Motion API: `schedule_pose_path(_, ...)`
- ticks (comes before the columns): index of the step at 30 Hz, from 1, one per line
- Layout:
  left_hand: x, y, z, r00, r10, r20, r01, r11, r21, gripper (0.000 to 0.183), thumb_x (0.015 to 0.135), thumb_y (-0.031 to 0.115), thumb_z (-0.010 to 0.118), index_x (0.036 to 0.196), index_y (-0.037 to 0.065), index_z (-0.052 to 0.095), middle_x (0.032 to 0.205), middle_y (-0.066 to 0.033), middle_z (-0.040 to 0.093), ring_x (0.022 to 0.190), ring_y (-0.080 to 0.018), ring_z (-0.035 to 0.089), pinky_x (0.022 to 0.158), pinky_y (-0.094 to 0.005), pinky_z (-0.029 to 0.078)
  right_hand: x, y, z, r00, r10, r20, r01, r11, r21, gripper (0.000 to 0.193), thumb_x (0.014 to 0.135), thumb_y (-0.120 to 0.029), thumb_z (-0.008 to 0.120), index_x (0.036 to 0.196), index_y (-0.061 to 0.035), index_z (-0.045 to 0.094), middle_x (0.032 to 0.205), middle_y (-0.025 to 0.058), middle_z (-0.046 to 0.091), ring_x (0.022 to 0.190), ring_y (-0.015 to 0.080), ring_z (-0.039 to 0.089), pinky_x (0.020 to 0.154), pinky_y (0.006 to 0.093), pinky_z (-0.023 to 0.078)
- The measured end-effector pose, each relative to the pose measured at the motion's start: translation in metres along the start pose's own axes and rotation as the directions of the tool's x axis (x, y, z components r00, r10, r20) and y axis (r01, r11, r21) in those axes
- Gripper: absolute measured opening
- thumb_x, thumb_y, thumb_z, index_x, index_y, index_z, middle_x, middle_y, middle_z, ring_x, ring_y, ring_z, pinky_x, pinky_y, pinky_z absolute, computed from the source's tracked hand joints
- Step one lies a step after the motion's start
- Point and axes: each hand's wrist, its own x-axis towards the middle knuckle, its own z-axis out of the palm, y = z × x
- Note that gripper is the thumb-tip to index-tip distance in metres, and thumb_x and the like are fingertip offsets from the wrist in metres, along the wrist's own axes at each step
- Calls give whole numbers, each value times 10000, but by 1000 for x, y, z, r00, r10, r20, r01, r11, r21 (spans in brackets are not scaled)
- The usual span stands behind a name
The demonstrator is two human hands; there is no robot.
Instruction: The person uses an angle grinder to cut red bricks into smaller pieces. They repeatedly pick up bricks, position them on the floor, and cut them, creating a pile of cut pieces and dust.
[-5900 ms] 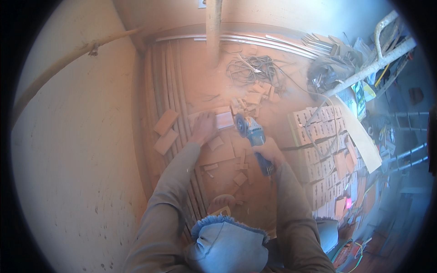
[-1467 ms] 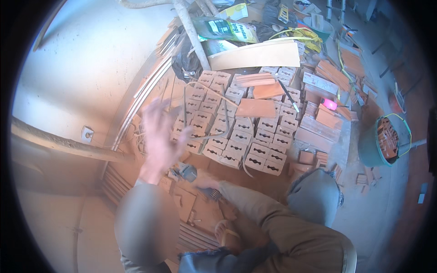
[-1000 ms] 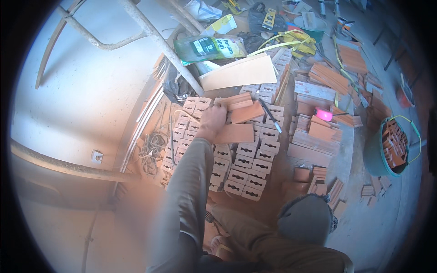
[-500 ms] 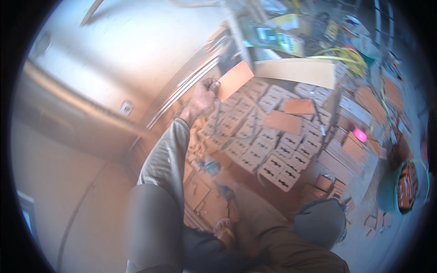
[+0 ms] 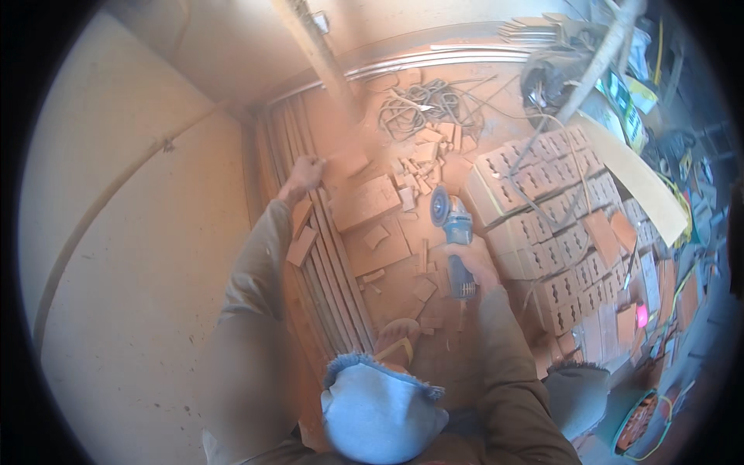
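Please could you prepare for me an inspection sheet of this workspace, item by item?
Surface: floor coated with reddish dust.
Work items: terracotta tile, blurred; blue angle grinder, disc end pointing away from the person; whether it spins, cannot tell.
Clutter: broken tile pieces scattered near the disc.
Left hand: holds the tile by its left end.
Right hand: wrapped around the grinder body.
Cables: dark tangled cable on the floor beyond the pieces; its connection is unclear.
Surroundings: wall at left; brick stack at right; green bucket at lower right.

Blue angle grinder (image 5: 459,226), orange tile (image 5: 348,164), both held
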Motion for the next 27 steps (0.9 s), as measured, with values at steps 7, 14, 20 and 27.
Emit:
schedule_pose_path(7, -13, -60, 61, 978, -155, 141, 164, 985, -53, 368, 1056, 237, 589, 1170, -91, 709, 1053, -183, 736, 953, -267, 707, 850, -422, 588, 17, 12, -7, 993, -108, -43, 106, 994, -39, 371, 786, -124, 778, 1128, -22, 679, 930, 40, 686, 804, 152, 665, 726, 330, 535)
schedule_pose_path(14, -7, -80, 77, 976, 143, 167, -213, 796, 566, 600, 869, 434, 768, 1236, -35, 700, 1250, -250, 661, 1261, -418, 583, 1095, -506, 461, 14, 10, -4, 992, -66, -104, 56, 994, -95, 357, 781, -124, 780, 1103, -7, 678, 911, 44, 685, 791, 156, 666, 729, 334, 542)
schedule_pose_path(20, -31, -64, 77, 971, 146, 190, -235, 734, 637, 727, 777, 505, 819, 1278, -1, 671, 1278, -260, 627, 1241, -433, 590, 1058, -507, 482, 20, 21, 2, 995, -57, -84, 48, 993, -110, 338, 780, -140, 790, 1073, -11, 679, 882, 37, 684, 748, 155, 662, 693, 329, 538)
schedule_pose_path(27, -90, -81, 80, 942, 330, -53, -250, 802, 543, 756, 774, 423, 846, 1336, -18, 597, 1333, -248, 588, 1297, -428, 513, 1080, -519, 415, 20, 15, 12, 997, -77, -28, 74, 993, -90, 328, 795, -140, 786, 1081, -26, 673, 866, 25, 673, 725, 135, 650, 668, 308, 534)
